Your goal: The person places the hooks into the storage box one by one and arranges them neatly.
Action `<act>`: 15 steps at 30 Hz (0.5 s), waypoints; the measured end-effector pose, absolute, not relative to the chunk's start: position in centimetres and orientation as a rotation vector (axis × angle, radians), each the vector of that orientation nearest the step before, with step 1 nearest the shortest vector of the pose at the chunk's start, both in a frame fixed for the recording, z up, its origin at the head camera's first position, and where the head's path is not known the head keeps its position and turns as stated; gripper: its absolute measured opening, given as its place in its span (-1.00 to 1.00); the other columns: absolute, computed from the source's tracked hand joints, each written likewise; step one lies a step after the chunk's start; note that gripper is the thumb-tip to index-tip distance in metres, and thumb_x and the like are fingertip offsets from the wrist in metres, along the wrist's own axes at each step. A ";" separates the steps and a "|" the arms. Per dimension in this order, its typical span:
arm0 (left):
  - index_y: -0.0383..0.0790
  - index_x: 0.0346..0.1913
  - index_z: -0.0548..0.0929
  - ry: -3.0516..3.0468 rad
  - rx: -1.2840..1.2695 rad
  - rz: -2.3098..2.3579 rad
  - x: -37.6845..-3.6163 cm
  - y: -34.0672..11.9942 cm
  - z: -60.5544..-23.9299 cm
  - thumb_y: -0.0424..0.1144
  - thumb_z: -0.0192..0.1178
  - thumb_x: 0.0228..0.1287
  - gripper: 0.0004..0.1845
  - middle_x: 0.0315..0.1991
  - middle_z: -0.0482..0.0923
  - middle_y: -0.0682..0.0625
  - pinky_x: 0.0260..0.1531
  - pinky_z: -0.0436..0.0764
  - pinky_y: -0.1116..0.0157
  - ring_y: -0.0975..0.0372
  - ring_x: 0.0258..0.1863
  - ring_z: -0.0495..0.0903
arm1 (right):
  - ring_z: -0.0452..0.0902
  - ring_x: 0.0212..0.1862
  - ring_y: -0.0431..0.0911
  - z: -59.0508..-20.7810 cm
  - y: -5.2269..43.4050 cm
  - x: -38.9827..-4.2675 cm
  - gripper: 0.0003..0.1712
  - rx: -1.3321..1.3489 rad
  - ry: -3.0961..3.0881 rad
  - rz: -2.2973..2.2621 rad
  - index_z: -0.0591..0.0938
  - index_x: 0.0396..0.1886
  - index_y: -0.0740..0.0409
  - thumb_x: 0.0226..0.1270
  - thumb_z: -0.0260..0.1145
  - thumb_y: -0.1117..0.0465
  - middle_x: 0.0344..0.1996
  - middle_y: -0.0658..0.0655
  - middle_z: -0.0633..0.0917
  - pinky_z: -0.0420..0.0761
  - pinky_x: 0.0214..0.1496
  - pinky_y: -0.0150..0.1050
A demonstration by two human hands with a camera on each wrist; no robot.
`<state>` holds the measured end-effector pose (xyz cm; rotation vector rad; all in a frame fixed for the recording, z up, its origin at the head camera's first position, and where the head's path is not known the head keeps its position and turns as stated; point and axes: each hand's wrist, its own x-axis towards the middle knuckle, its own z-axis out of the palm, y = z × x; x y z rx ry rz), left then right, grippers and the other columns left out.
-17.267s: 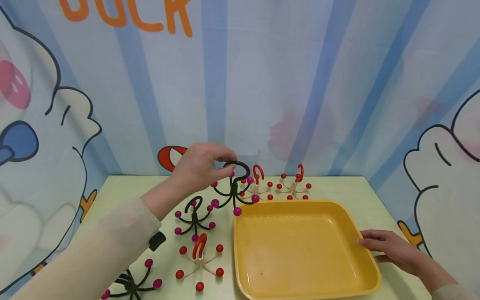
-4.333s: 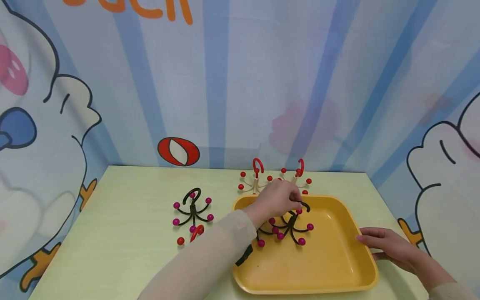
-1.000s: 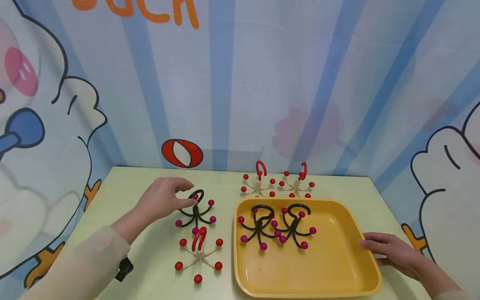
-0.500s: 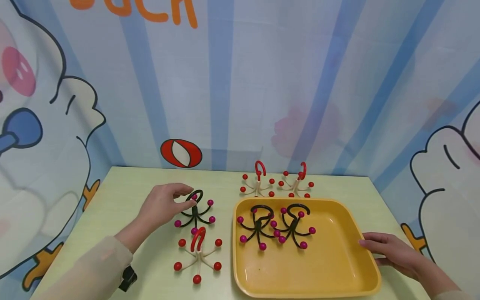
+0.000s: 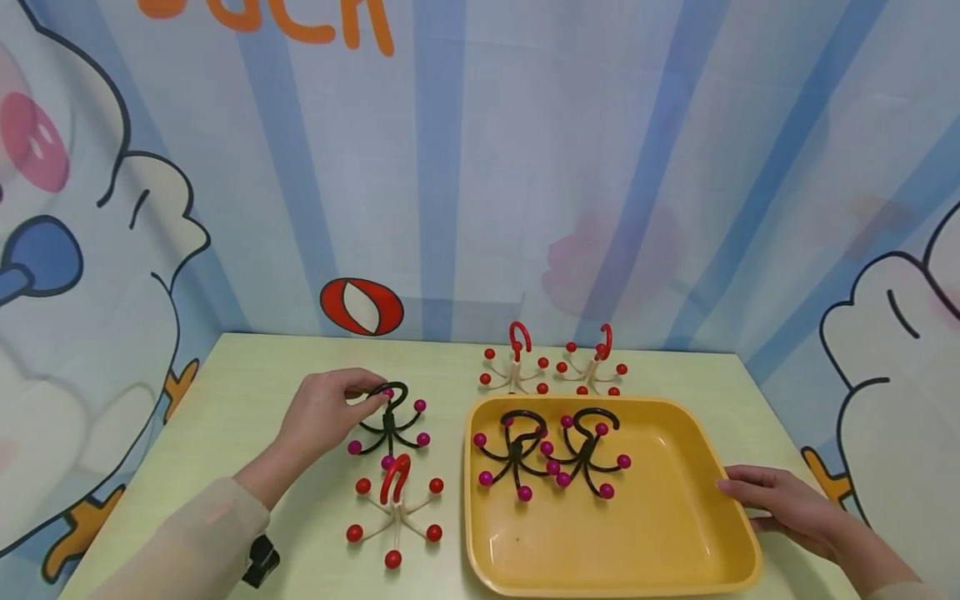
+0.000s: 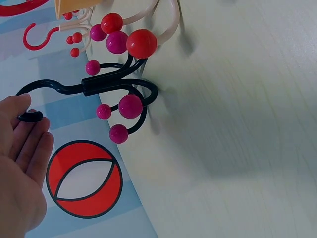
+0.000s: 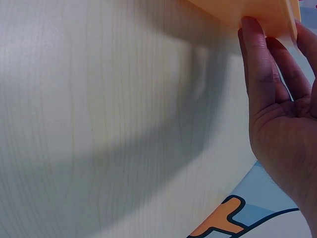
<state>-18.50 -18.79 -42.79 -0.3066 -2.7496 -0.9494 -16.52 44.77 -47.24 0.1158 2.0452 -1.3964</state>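
A black hook hanger with magenta balls [image 5: 390,423] stands on the pale green table left of the yellow tray [image 5: 675,533]. My left hand [image 5: 371,392] pinches the top of its hook; in the left wrist view the hook's end lies between thumb and fingers of that hand [image 6: 27,116], with the hanger's stem [image 6: 111,84] level. Two more black hangers [image 5: 517,450] [image 5: 588,450] stand inside the tray. My right hand [image 5: 731,487] rests with straight fingers on the tray's right rim [image 7: 247,7].
A cream hanger with a red hook and red balls [image 5: 395,508] stands just in front of the held one. Two more [image 5: 516,367] [image 5: 596,367] stand behind the tray near the cartoon backdrop. The table's front edge is close.
Over the last second my left hand has closed its thumb and fingers on the black hanger's hook. The hanger, the tray and my right hand have stayed where they were.
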 end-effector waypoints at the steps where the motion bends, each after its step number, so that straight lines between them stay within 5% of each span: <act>1: -0.20 -0.03 0.87 -2.747 -0.308 -0.948 -18.5 -18.8 -42.8 -0.26 0.49 0.36 -0.82 -0.15 0.85 -0.02 0.01 0.76 -0.07 -0.04 -0.07 0.82 | 0.76 0.05 -0.04 -47.2 44.8 -16.5 -0.25 0.117 2.045 -1.399 0.33 0.52 0.55 0.72 0.20 0.00 0.17 0.14 0.75 0.77 0.12 -0.03; 15: -0.18 -0.03 0.87 -2.746 -0.309 -0.918 -18.6 -18.6 -42.9 -0.24 0.50 0.36 -0.82 -0.16 0.85 -0.01 -0.05 0.77 -0.03 0.05 -0.13 0.83 | 0.75 0.05 -0.04 -47.5 45.0 -16.6 -0.26 0.108 2.040 -1.404 0.34 0.52 0.54 0.73 0.19 0.00 0.17 0.13 0.75 0.77 0.13 -0.04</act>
